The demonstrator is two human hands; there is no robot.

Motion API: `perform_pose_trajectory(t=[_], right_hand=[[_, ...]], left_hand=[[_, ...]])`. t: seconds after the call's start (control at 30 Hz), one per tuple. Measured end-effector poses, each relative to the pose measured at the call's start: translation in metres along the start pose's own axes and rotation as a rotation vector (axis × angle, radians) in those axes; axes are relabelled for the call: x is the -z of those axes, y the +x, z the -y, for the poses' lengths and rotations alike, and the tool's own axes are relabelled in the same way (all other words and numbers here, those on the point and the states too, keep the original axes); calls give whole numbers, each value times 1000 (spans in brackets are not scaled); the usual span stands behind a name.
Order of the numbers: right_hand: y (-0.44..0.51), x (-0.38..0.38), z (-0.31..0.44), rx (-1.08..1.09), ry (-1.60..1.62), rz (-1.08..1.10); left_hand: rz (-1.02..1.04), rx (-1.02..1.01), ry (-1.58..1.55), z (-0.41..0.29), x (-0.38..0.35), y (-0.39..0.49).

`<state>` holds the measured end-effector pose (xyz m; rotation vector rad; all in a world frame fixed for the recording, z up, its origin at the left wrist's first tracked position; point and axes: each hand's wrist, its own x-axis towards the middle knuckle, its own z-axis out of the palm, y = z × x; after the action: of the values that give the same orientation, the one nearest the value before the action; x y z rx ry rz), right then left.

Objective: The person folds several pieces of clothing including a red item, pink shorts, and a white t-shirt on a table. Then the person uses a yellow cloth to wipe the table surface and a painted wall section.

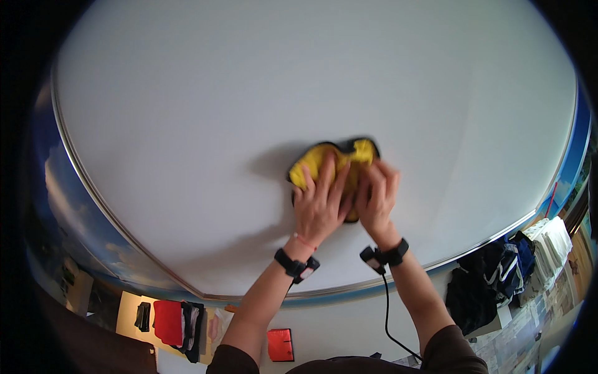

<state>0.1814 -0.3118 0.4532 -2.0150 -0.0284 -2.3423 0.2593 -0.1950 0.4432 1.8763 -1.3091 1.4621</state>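
Note:
A crumpled yellow cloth with a black border lies against a large whiteboard. My left hand holds the cloth to the board, its fingers spread over the yellow side. Close beside it, my right hand grips the cloth's right part with bent fingers. Both hands are slightly blurred, and they cover much of the cloth's lower half. Shadows of the hands and cloth fall on the white surface to the left. Each wrist wears a black strap with a small device.
A black cable hangs from the right wrist device. Below the board's metal frame are folded clothes at left and a red packet. Dark clothes and stacked white textiles lie at lower right.

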Motion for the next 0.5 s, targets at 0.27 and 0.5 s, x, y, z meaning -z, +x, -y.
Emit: perform_pose_trajectory(t=[0.27,0.5], right_hand=[[20,-2,-18,29,-71,54],[-101,35,5,19,89,186]], left_hand=[[-86,93,-35,-13,-6,42],[33,-54,31,-29,-31,-103]])
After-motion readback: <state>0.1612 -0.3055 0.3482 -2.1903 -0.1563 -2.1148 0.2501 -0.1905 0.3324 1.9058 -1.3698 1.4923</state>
